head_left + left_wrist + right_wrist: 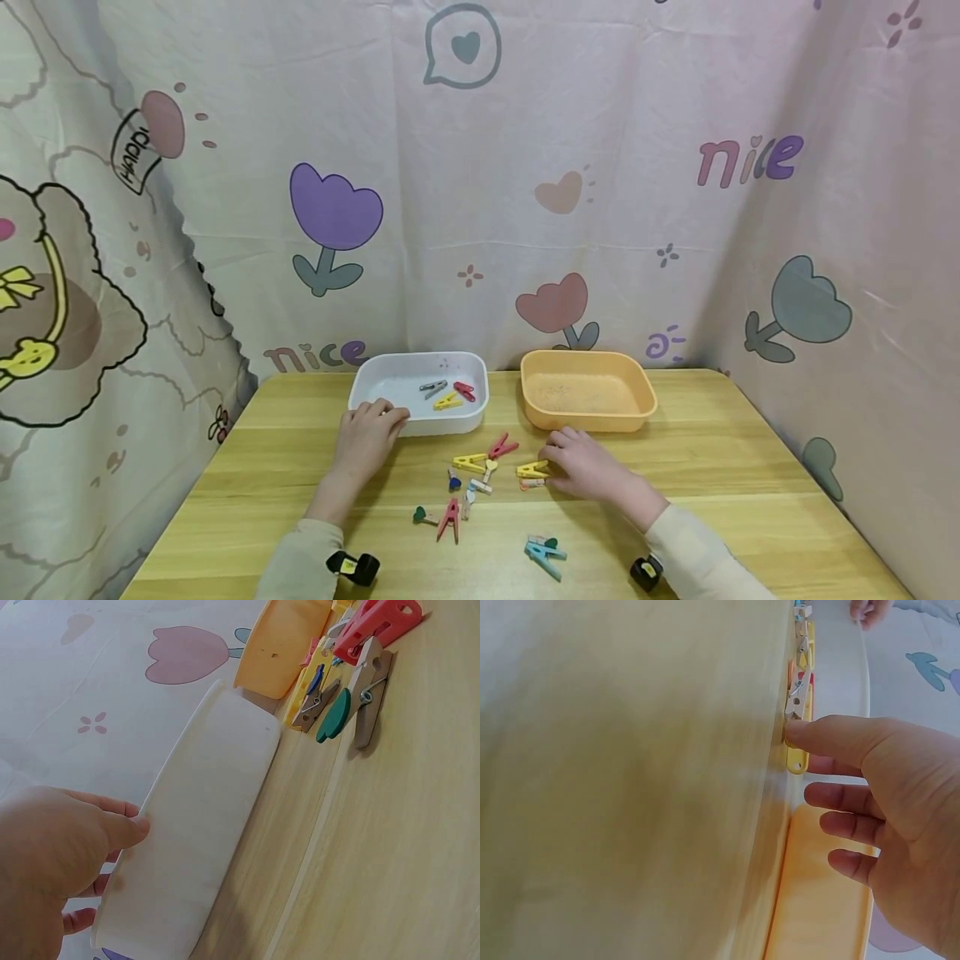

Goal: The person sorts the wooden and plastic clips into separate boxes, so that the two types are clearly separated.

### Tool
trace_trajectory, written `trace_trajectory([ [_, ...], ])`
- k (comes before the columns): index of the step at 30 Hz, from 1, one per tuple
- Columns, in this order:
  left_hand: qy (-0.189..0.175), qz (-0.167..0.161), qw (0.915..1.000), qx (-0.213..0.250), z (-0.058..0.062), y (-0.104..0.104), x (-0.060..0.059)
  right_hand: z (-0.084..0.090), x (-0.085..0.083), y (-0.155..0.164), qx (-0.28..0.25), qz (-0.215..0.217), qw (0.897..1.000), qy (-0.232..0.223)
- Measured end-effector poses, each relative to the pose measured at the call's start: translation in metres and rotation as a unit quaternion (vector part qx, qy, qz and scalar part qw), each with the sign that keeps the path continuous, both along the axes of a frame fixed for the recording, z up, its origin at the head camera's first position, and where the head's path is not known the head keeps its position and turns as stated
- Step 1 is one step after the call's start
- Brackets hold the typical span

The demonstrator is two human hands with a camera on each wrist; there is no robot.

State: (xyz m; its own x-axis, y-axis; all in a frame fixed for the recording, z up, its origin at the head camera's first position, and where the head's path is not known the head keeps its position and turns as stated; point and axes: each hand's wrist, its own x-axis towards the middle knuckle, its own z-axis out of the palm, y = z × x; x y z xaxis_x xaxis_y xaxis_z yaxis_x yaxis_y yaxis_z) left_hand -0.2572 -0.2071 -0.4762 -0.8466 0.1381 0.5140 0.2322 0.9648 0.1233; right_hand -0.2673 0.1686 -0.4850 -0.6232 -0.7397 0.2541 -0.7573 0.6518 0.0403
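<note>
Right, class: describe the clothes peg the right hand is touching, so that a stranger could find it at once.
Start at the orange tub on the wooden table. Just in front of its left corner the right hand rests, a fingertip on a yellow peg. It is the yellow peg farthest right, apart from the scattered pile.

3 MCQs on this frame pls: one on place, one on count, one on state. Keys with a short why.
1. Where is the left hand?
A. on the white tray's front rim
B. in the orange tray
C. off the table

2. How many clothespins lie in the white tray?
A. none
B. three
C. six

3. The orange tray holds:
A. clothespins
B. a hand
C. no clothespins

Key: 1 A, fingers rest on the rim; 2 B, grey, yellow and red pins inside; 3 C, only its bare bottom shows.
</note>
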Motion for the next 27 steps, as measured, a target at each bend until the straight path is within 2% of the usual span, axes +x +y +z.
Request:
trace_trajectory([
  [10, 0.003, -0.002, 1.0000, 0.001, 0.0010, 0.0006, 0.0004, -0.0030, -0.0042, -0.0020, -0.005, 0.006, 1.000, 0.012],
  [27, 0.004, 0.000, 1.0000, 0.000, 0.0015, 0.0010, 0.0010, 0.0044, -0.0090, -0.0026, -0.025, 0.009, 0.999, 0.019],
])
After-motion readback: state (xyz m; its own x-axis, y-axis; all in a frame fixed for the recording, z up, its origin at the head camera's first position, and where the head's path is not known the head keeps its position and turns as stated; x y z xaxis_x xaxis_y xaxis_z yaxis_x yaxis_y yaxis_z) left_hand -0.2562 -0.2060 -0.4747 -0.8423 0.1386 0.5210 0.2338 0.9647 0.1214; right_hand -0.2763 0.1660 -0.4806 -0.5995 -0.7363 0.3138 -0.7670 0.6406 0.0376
